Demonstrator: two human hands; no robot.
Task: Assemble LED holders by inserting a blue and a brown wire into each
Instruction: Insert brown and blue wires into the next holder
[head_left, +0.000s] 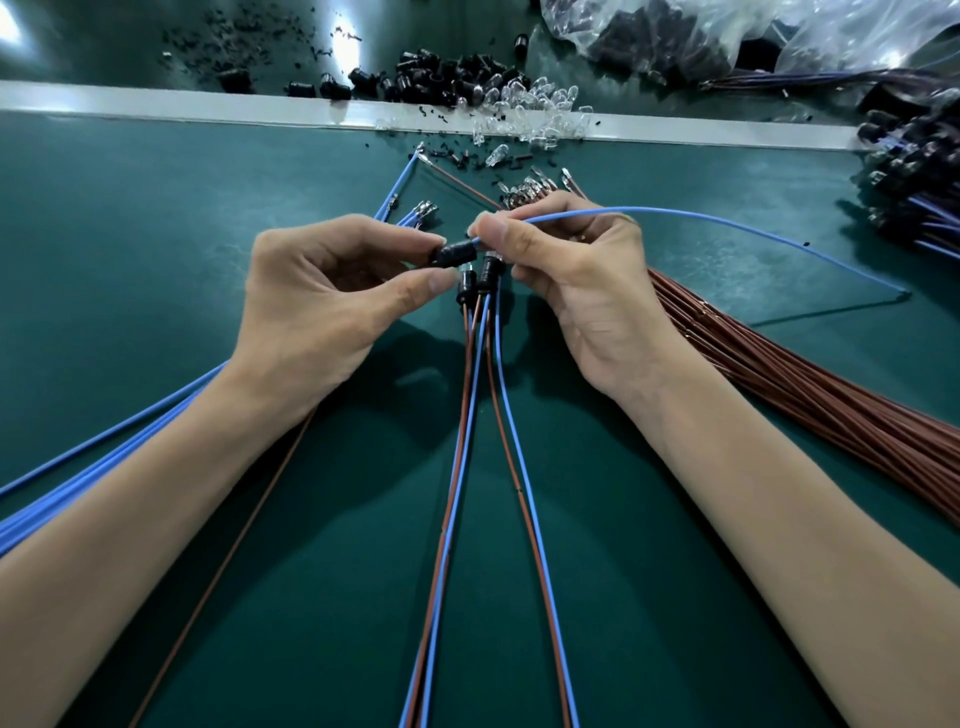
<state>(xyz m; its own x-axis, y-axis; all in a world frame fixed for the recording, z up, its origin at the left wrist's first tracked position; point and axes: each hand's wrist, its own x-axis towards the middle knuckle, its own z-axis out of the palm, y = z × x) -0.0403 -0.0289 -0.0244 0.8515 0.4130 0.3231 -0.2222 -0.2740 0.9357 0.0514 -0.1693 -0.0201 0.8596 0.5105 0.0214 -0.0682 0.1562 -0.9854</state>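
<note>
Your L hand (332, 296) is pinching black holder (456, 253); R hand (571, 280) is pinching blue wire (675, 213) end at holder's mouth.

No legible txt, labels, brand marks or nos. anywhere in view. LED holder (456, 253) at centre: plain black, no print made out. Plastic bag (727, 31) top right: glare & blur, can't tell if anything's printed on it.
</note>
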